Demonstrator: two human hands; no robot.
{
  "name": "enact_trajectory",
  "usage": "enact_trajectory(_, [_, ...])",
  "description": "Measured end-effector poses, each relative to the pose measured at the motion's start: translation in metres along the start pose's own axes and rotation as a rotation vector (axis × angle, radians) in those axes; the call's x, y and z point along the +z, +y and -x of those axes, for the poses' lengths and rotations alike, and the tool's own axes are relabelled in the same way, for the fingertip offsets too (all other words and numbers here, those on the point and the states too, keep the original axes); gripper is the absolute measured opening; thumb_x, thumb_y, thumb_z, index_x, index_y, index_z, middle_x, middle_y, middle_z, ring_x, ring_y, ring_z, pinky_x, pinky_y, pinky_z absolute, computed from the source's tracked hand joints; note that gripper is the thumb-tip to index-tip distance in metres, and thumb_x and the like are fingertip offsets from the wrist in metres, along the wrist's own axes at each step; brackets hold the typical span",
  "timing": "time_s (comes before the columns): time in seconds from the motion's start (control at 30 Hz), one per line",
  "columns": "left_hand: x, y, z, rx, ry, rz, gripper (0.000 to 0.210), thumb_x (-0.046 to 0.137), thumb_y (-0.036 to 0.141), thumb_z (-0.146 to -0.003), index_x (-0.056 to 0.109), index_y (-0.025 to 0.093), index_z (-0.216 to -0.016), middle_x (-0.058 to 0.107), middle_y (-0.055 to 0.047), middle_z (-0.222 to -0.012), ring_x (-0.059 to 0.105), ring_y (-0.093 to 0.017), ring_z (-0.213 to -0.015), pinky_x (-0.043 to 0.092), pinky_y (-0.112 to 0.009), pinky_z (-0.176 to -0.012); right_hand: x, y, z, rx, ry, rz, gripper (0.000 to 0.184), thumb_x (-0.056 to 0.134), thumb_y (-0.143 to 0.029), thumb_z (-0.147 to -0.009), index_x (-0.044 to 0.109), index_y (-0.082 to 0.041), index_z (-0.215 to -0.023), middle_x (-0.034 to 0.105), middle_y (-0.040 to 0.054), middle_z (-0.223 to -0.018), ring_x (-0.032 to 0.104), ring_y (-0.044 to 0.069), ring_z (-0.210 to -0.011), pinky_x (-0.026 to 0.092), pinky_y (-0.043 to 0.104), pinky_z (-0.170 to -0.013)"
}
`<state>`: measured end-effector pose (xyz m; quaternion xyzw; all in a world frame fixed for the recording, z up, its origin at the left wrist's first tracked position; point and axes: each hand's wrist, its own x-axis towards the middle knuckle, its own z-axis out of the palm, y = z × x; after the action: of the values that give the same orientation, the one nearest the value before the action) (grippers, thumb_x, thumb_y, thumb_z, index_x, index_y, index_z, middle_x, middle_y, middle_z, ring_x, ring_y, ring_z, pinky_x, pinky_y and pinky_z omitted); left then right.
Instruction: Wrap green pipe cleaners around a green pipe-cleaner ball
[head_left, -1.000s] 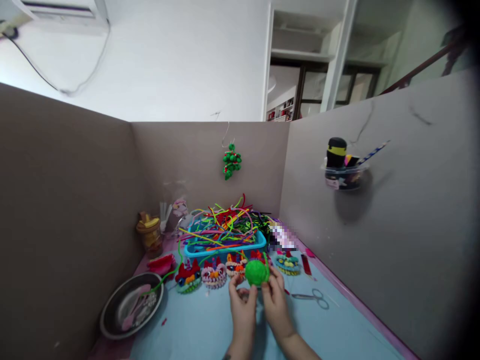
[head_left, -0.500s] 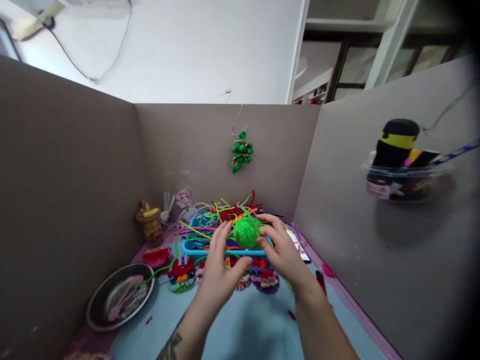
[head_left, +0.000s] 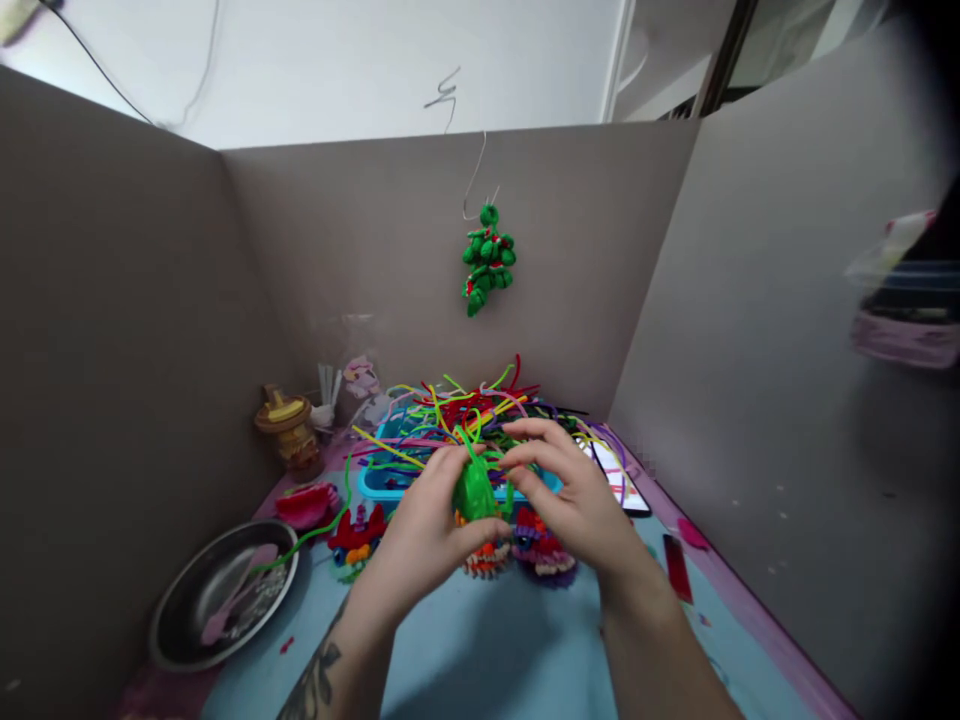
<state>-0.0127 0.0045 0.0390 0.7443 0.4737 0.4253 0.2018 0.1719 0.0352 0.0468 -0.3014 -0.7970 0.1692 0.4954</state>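
A bright green fuzzy pipe-cleaner ball [head_left: 475, 492], with loose green ends sticking up at its top, is held up above the table. My left hand [head_left: 431, 520] is closed around its left side, thumb below and fingers above. Just to its right, my right hand [head_left: 566, 495] has its fingers curved and apart, with the fingertips close to the ball and its green strands. Whether they touch a strand I cannot tell. Behind the hands lies a blue tray [head_left: 379, 490] heaped with many-coloured pipe cleaners [head_left: 442, 410].
Several colourful pipe-cleaner figures [head_left: 544, 550] stand before the tray. A metal bowl [head_left: 161, 620] holding a pink tool is at left, near a lidded jar [head_left: 289, 430]. A phone [head_left: 622, 480] lies right. A green ornament [head_left: 489, 260] hangs on the back partition.
The ball has turned and shifted slightly left into my left hand's grip. My right fingers have come away from its side. The view has tipped downward and moved closer.
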Motion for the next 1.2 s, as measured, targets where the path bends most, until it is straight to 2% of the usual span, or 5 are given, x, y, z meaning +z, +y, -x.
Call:
enact_trajectory(0.17, [-0.016, 0.004, 0.0, 0.003, -0.228, 0.151, 0.062, 0.078, 0.033, -0.065, 0.059, 0.028, -0.124, 0.062, -0.006, -0.125, 0.055, -0.029, -0.116, 0.042, -0.041, -0.098, -0.012, 0.003, 0.003, -0.122, -0.162, 0.013, 0.036, 0.05, -0.017, -0.089, 0.062, -0.036, -0.116, 0.045, 0.0037, -0.134, 0.043, 0.024, -0.126, 0.038, 0.046, -0.105])
enact_trajectory(0.3, [-0.022, 0.006, 0.001, 0.024, -0.365, 0.225, 0.064, 0.077, 0.031, -0.066, 0.057, 0.028, -0.127, 0.062, -0.006, -0.126, 0.056, -0.028, -0.115, 0.043, -0.04, -0.097, -0.013, 0.0, 0.002, -0.158, -0.267, -0.005, 0.028, 0.054, -0.018, -0.086, 0.065, -0.033, -0.107, 0.044, 0.0028, -0.137, 0.039, 0.025, -0.13, 0.033, 0.047, -0.108])
enact_trajectory(0.5, [-0.026, 0.006, 0.001, -0.014, -0.304, 0.145, 0.061, 0.077, 0.034, -0.066, 0.057, 0.026, -0.124, 0.062, -0.006, -0.125, 0.057, -0.027, -0.114, 0.047, -0.037, -0.092, -0.012, 0.003, 0.001, -0.056, -0.227, -0.034, 0.01, 0.051, -0.018, -0.087, 0.059, -0.024, -0.087, 0.05, 0.0059, -0.13, 0.045, 0.024, -0.125, 0.038, 0.045, -0.102])
enact_trajectory(0.93, [-0.024, 0.011, -0.001, 0.031, -0.337, 0.038, 0.064, 0.073, 0.041, -0.071, 0.048, 0.027, -0.129, 0.052, -0.007, -0.137, 0.048, -0.027, -0.124, 0.04, -0.04, -0.102, -0.008, 0.007, -0.003, 0.082, -0.244, -0.11, 0.01, 0.055, -0.017, -0.084, 0.062, -0.02, -0.079, 0.052, 0.0087, -0.127, 0.051, 0.023, -0.119, 0.039, 0.043, -0.101])
enact_trajectory(1.2, [-0.023, 0.007, 0.0, 0.034, -0.322, 0.005, 0.061, 0.069, 0.041, -0.076, 0.043, 0.031, -0.13, 0.049, -0.005, -0.138, 0.045, -0.024, -0.127, 0.039, -0.038, -0.104, -0.004, 0.01, -0.006, 0.187, -0.268, -0.257, 0.008, 0.069, -0.025, -0.076, 0.064, -0.02, -0.071, 0.053, 0.0075, -0.127, 0.051, 0.024, -0.12, 0.036, 0.043, -0.102])
